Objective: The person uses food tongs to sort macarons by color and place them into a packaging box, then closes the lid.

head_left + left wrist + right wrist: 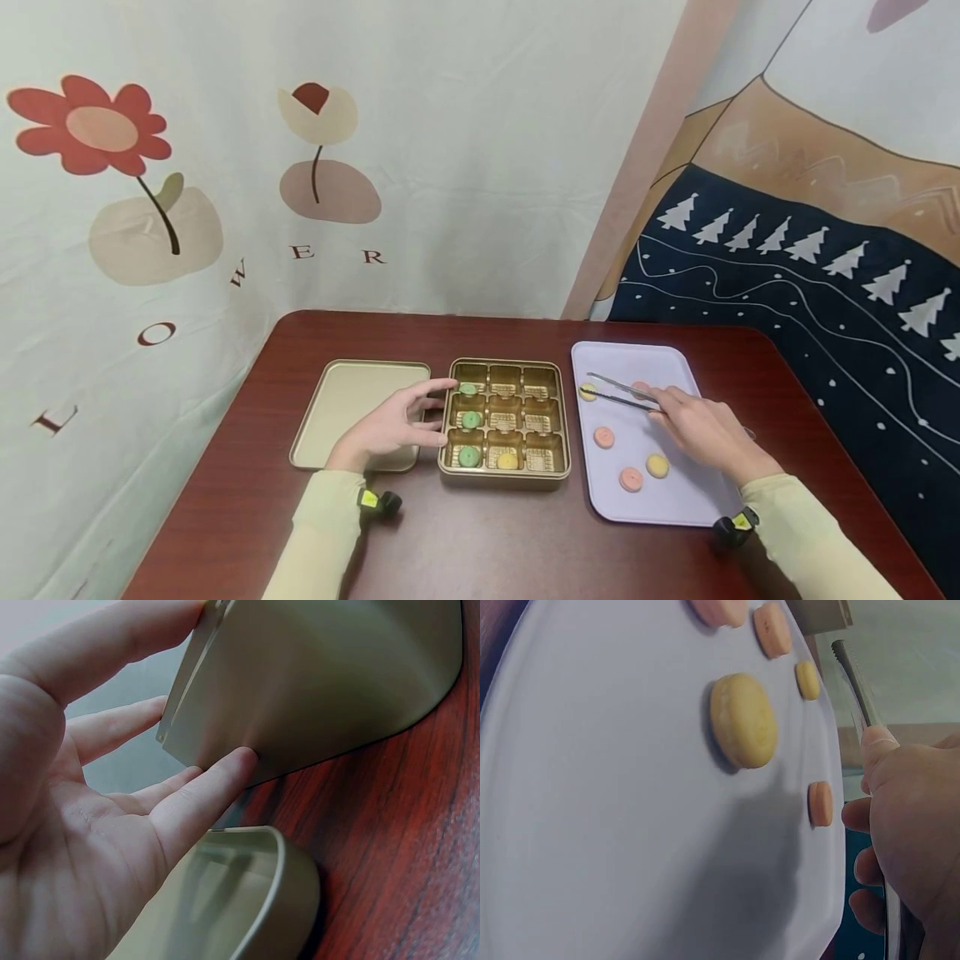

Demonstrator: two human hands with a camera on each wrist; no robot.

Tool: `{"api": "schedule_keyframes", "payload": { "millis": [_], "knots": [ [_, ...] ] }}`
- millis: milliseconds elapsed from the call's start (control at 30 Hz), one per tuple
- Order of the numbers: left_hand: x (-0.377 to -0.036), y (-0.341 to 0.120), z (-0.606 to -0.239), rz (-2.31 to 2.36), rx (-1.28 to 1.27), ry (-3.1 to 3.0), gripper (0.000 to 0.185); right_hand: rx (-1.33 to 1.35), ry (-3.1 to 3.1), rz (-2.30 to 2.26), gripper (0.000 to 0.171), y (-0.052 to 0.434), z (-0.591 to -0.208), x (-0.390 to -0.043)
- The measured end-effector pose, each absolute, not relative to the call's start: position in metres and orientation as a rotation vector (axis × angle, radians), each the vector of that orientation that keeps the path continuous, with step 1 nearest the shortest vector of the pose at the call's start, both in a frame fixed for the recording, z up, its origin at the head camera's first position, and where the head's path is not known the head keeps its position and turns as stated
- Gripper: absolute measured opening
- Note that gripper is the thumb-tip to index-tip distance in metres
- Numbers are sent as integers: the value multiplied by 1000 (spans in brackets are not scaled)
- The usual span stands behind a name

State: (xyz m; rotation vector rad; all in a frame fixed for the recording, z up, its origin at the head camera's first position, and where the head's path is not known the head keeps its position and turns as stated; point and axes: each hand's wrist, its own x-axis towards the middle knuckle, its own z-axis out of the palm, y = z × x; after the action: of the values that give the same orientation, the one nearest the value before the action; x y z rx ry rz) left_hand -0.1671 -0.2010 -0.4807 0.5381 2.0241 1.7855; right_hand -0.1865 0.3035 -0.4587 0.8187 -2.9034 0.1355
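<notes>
My left hand (390, 423) touches the left side of a gold divided box (504, 483), its fingers straight and spread along the wall and rim. In the left wrist view, fingertips press that smooth wall (315, 682). Green macarons (469, 457) sit in the three left compartments, and a yellow macaron (507, 461) in the front middle one. My right hand (705, 429) grips metal tongs (622, 386), their tips apart over a yellow macaron (588, 392) at the lilac tray's left edge. The right wrist view shows the tong tips (840, 646) raised above the tray.
The lilac tray (611, 503) at the right also carries pink macarons (603, 437) and another yellow macaron (657, 465). Left of the box lies a shallow gold lid (352, 392), partly under my left hand. All stand on a reddish wooden table (465, 550), with printed curtains (480, 167) behind it.
</notes>
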Motion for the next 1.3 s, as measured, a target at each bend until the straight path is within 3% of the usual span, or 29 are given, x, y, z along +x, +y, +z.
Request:
{"api": "schedule_keyframes", "payload": {
  "millis": [1033,1300],
  "knots": [
    [-167,-201,-480,1788,531,2030,93,851,-2921,42,49,302,-468,-190],
    [-166,-200,-480,1793,547,2019,94,814,-2948,33,55,303,-471,-186]
  ]
}}
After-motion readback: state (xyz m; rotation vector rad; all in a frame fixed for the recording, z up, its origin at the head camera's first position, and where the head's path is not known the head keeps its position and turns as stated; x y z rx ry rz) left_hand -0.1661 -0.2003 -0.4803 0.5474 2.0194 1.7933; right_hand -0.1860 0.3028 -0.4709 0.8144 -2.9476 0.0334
